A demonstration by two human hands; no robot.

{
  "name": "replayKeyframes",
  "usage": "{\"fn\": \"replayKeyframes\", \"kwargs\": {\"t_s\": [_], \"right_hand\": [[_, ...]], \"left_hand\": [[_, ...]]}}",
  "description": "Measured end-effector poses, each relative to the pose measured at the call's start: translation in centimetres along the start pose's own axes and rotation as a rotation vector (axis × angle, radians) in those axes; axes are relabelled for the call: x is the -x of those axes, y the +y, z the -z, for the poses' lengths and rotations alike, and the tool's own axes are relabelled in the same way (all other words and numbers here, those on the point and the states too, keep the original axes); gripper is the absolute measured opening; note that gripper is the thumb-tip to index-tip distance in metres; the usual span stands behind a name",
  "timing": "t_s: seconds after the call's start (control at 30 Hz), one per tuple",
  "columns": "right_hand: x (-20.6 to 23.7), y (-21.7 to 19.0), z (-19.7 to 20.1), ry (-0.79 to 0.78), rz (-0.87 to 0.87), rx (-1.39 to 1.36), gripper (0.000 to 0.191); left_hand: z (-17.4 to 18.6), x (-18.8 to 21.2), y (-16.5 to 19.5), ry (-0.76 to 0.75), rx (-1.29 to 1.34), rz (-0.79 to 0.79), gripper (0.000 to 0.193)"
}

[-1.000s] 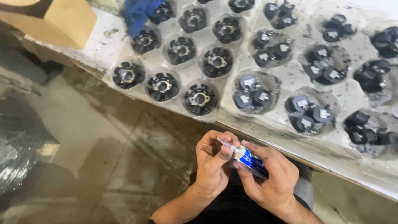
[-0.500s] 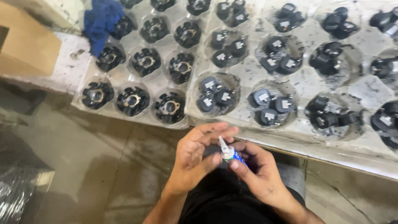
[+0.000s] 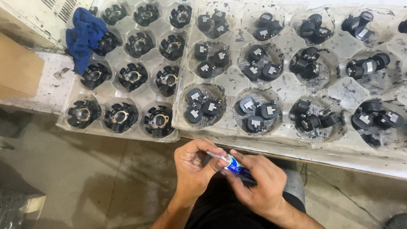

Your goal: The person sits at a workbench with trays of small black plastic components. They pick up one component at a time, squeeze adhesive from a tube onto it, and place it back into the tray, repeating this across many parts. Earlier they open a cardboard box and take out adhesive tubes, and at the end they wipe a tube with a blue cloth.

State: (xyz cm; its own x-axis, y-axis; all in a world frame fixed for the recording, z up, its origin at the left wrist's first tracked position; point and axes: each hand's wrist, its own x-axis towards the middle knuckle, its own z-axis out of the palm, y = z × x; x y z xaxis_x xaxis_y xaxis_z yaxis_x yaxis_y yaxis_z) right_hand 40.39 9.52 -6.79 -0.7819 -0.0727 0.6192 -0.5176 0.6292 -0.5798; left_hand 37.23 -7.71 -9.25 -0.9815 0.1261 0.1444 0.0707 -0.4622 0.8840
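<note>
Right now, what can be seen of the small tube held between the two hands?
The small blue and white squeeze tube looks like soft plastic or foil, with green print and a narrow pale nozzle at its upper-left end. It lies tilted, nozzle toward the left hand, low in the picture, below the edge of the clear plastic trays. The right hand wraps its body from behind, hiding the tail end; the left hand's fingertips pinch the nozzle end. Whether a cap is on cannot be told.

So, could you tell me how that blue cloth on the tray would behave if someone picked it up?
The blue cloth lies crumpled in soft folds, so it would probably hang limp. It looks thin, likely light. Draped over black parts, it might snag on them.
</note>
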Motion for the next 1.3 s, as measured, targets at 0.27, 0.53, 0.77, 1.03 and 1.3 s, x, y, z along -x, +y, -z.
{"fn": "replayKeyframes", "kwargs": {"t_s": [0.27, 0.53, 0.77, 1.03, 1.3], "right_hand": [[0.4, 1.6, 0.6, -0.395, -0.798, -1.036, 0.033], [-0.5, 0.3, 0.9, 0.015, 0.088, 0.090, 0.037], [0.5, 2.1, 0.7, -0.413, -0.677, -0.842, 0.033], [2.3, 3.3, 0.3, -0.584, -0.878, -1.376, 0.032], [0.8, -0.4, 1.9, -0.001, 0.083, 0.074, 0.040]], "left_hand": [[0.9, -1.4, 0.8, -0.254, 0.236, 0.204, 0.021], [0.3, -1.1, -0.9, -0.075, 0.148, 0.021, 0.025], [0.7, -1.2, 0.5, -0.192, 0.133, 0.156, 0.027], [1.9, -1.9, 1.0, -0.396, 0.216, 0.212, 0.017], [0.1, 0.6, 0.0, -0.123, 0.043, 0.024, 0.024]]}}
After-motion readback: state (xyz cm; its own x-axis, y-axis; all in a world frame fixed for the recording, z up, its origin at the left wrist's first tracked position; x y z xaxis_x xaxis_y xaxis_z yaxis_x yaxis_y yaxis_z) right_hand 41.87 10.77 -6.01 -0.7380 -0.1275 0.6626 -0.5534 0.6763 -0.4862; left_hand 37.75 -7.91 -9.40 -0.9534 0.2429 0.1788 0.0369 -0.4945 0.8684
